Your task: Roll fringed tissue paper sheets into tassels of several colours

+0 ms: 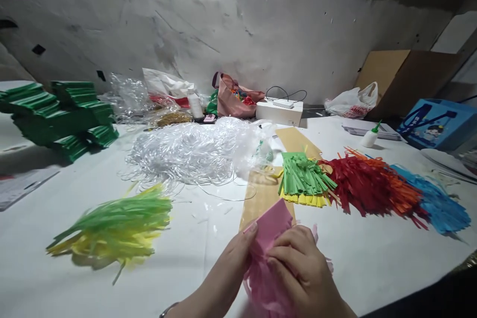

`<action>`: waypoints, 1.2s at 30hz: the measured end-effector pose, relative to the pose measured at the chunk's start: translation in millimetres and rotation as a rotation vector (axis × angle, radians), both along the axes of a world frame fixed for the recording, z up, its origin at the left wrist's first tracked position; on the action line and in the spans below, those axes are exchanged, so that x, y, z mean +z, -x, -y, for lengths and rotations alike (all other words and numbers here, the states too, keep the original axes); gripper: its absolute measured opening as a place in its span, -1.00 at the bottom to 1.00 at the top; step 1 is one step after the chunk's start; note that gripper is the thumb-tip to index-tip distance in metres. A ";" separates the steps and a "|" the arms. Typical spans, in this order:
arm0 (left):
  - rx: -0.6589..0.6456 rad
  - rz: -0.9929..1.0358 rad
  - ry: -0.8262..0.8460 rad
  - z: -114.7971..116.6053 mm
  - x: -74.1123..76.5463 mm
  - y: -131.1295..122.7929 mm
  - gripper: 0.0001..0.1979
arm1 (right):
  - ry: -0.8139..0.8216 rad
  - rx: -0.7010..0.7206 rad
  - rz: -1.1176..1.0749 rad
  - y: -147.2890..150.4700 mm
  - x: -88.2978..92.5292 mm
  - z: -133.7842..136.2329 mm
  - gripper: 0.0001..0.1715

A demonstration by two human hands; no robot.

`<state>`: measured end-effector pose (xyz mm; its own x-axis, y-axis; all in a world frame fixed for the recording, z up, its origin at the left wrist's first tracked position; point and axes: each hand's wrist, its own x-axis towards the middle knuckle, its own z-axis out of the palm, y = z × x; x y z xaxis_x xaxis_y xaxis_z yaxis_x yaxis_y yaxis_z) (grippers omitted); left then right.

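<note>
Close to me, a pink tissue paper tassel point(274, 223) is held between both hands, its uncut band up and its fringe strips hanging down. My left hand point(238, 258) grips the band's left edge, thumb on top. The fingers of my right hand point(301, 263) pinch the paper where band and fringe meet. Part of the fringe is hidden behind my right hand. Just beyond lie a green fringed tassel point(303, 174) and a yellow one point(303, 199) under it, on a strip of brown cardboard point(257, 194).
Red fringe point(361, 181), orange fringe point(402, 191) and blue fringe point(443, 203) lie to the right. Green-yellow fringe point(115, 223) lies left. Clear ribbon point(194, 151) is heaped mid-table. Behind stand a glue bottle point(369, 138), blue bag point(428, 124), white box point(279, 112) and green stacks point(59, 119).
</note>
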<state>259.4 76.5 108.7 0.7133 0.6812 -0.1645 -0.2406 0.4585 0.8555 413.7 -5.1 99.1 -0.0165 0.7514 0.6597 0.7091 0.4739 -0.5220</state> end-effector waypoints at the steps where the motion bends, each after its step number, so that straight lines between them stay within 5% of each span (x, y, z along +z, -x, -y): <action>1: -0.023 0.015 0.003 -0.1 -1.5 1.3 -0.58 | 0.041 -0.007 -0.047 0.9 -1.3 0.7 -0.85; 9: -0.124 -0.017 0.010 -7.6 -15.2 9.2 -0.59 | 0.177 -0.106 -0.208 -5.6 -3.1 -0.4 -0.84; 14: -0.054 -0.102 0.108 -7.2 -21.3 10.2 -0.59 | -0.041 0.042 0.062 -11.3 -3.0 -4.3 -0.70; 18: -0.005 -0.134 0.146 -7.1 -26.4 9.8 -0.64 | -0.033 0.118 0.199 -12.7 6.1 -6.5 -0.64; 32: -0.056 -0.084 0.099 -7.0 -23.5 9.6 -0.64 | 0.016 0.130 0.201 -11.9 4.6 -7.7 -0.73; 36: -0.165 -0.002 -0.011 -8.2 -19.6 8.2 -0.49 | 0.045 0.087 0.095 -11.6 2.3 -8.3 -0.77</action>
